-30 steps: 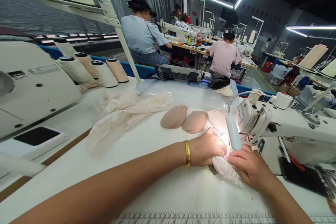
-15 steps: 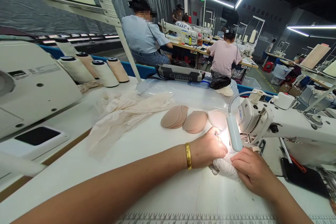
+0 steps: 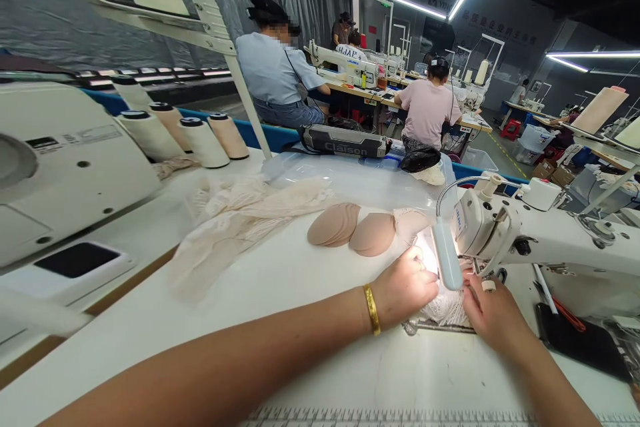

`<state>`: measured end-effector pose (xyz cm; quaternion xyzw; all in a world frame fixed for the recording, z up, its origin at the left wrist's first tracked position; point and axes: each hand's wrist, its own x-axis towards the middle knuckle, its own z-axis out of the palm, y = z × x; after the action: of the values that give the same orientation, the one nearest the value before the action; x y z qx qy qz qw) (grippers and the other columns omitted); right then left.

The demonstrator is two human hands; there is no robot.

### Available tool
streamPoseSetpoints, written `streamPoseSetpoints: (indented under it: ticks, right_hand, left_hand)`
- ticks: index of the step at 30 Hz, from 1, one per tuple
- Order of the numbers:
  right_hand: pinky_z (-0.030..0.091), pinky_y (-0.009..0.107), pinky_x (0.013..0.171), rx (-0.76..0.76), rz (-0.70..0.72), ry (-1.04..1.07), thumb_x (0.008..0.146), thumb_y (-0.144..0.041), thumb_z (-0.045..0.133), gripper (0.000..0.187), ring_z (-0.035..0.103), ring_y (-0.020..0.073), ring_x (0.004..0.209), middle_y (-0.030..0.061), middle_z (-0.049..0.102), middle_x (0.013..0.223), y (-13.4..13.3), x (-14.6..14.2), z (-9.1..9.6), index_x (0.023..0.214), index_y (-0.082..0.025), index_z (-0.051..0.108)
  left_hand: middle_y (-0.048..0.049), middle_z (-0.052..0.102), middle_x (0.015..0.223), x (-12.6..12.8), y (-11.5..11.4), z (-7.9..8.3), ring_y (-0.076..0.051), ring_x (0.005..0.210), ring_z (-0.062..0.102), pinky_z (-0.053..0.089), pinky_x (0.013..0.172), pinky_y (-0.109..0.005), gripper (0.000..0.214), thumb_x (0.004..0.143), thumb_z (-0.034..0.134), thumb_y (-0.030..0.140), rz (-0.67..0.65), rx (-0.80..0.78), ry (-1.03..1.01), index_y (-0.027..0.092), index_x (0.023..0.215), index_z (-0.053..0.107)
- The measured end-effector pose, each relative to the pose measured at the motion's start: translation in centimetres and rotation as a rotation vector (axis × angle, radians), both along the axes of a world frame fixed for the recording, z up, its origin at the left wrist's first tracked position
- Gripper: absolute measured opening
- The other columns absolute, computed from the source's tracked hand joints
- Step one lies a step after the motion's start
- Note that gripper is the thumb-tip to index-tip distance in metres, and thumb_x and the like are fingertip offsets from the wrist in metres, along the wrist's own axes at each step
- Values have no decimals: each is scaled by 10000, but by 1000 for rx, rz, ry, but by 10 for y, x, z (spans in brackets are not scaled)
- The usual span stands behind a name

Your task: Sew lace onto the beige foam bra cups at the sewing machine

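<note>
White lace fabric [image 3: 444,312] lies bunched on the sewing machine bed, brightly lit by a small lamp [image 3: 447,255]. My left hand [image 3: 406,285], with a gold bracelet [image 3: 371,309] at the wrist, is closed on the fabric's left side, fingers curled. On the other side, my right hand [image 3: 493,312] grips the lace close to the needle area of the sewing machine [image 3: 530,235]; its fingertips are partly hidden. Just beyond my left hand lie a lace-edged pale cup [image 3: 411,221], a beige bra pad [image 3: 373,234] and a stack of beige pads [image 3: 333,224].
Sheer cream fabric [image 3: 225,227] spreads over the left of the table. Thread cones [image 3: 204,143] stand behind it, near another machine [image 3: 75,160]. A clear plastic bin [image 3: 350,177] is at the back. A black phone-like slab [image 3: 580,340] lies right. Co-workers sit farther off.
My right hand has moved up and slightly right, closer to the needle area. The lace now lies more spread between my hands, and my left hand has shifted slightly right.
</note>
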<state>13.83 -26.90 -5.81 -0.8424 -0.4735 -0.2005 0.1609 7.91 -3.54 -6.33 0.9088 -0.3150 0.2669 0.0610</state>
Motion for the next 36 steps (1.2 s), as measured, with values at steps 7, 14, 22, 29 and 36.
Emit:
streamPoseSetpoints:
  ticks: [7,14,22,29,36]
  right_hand:
    - [577,381,741,22,3,-5,975,-148,445,219,693,271,884,93,766,998,3,2,-2,989,-216,654]
    - [562,422,779,55,91,-67,973,-119,444,318,684,286,884,98,739,951,2,-11,6,1253,-207,566]
    - [492,365,834,-25,260,9,1003,-234,557,326,603,283,1151,110,700,1192,15,-31,17,1327,-214,540]
    - [404,304,696,-134,133,13,908,-4,434,305,602,221,926,65,690,1047,11,-12,1,1034,-216,612]
    - [380,305,670,-107,156,-20,923,-25,439,331,594,238,916,56,672,950,10,-14,7,1127,-222,610]
  left_hand:
    - [-62,654,784,-3,0,7,-222,784,607,504,900,-456,185,917,574,72,-25,-20,69,197,814,663]
    - [-79,687,963,-18,14,26,-260,922,613,461,935,-435,141,835,722,303,-9,9,237,205,932,697]
    - [-55,660,988,-30,4,48,-245,887,599,496,815,-355,260,786,691,274,-39,-37,450,196,1028,636]
    - [-80,644,960,-33,8,45,-270,853,590,428,762,-419,183,708,630,156,60,105,369,184,888,645]
    - [-36,674,954,-30,11,33,-217,843,572,361,828,-410,93,756,621,122,-28,28,324,202,800,643]
